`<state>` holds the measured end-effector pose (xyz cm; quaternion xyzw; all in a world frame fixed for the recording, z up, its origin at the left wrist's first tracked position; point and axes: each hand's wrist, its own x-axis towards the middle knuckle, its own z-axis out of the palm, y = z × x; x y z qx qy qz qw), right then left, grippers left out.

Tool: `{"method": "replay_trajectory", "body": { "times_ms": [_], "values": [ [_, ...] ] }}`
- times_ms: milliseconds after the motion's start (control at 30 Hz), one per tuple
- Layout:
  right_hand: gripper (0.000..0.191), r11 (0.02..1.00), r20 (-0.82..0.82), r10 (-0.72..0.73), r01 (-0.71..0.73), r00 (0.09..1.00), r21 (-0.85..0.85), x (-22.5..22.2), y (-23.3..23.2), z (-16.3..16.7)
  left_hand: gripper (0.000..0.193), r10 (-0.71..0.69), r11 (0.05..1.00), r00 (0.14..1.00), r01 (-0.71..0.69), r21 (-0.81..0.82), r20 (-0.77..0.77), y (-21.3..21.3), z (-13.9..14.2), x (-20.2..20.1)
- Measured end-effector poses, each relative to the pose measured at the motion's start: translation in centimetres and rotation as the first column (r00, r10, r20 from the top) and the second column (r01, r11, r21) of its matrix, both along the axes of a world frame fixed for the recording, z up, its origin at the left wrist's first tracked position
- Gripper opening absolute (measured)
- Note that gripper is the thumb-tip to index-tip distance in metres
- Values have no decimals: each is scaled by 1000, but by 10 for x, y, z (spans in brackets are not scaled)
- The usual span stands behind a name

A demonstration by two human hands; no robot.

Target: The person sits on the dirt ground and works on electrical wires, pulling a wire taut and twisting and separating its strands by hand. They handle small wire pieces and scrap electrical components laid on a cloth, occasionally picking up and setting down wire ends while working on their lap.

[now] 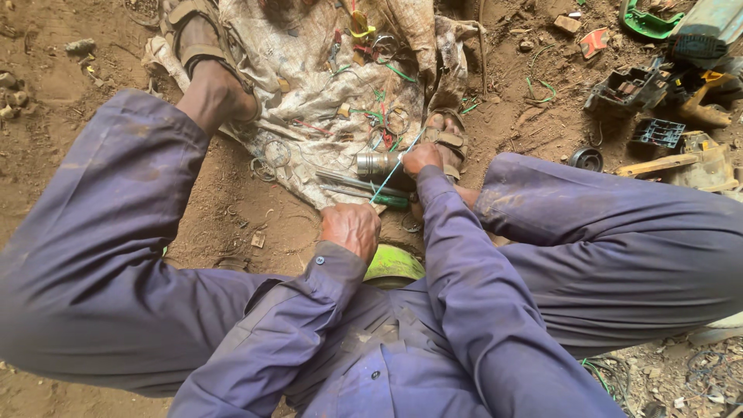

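I sit on the dirt in blue work clothes with my knees spread. My left hand (pixel 352 229) is closed around one end of a thin pale wire (pixel 395 170). That wire runs taut up to my right hand (pixel 422 159), which grips it beside a small metal cylinder (pixel 377 163). A green-handled screwdriver (pixel 371 198) and another slim tool lie just below the cylinder, between my hands. A yellow-green rounded object (pixel 393 264) shows under my left wrist.
A dirty cloth (pixel 309 70) strewn with wire bits, rings and small parts lies ahead between my sandalled feet (pixel 197 35). Broken black and yellow tool housings (pixel 658 101) pile up at the right. A green plastic piece (pixel 646 23) lies at top right.
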<state>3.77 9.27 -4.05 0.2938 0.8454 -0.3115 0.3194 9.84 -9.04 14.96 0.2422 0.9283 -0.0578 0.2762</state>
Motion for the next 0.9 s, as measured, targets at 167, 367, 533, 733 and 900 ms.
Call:
{"method": "replay_trajectory", "body": {
  "times_ms": [167, 367, 533, 733, 900],
  "values": [
    [24, 981, 99, 163, -151, 982, -121, 2, -3, -1, 11, -28, 999, 999, 28, 32, -15, 0, -2, 3],
    [23, 991, 101, 47, -34, 994, -129, 5, -10, 5, 10, 37, 998, 999, -35, 59, -34, -1, -7, 3],
    [25, 960, 86, -145, 161, 986, -227, 13, -16, 16, 12, 136, 982, 988, -143, 125, 67, -5, -7, 0],
    [21, 961, 24, -137, 138, 990, -238, 21, -21, 20, 12, 202, 955, 978, -208, 212, 50, -6, -7, 0],
    [16, 813, 173, -379, 417, 909, -407, 27, -36, 21, 11, 238, 931, 970, -240, 276, 43, -11, -14, 4]
  ]
}}
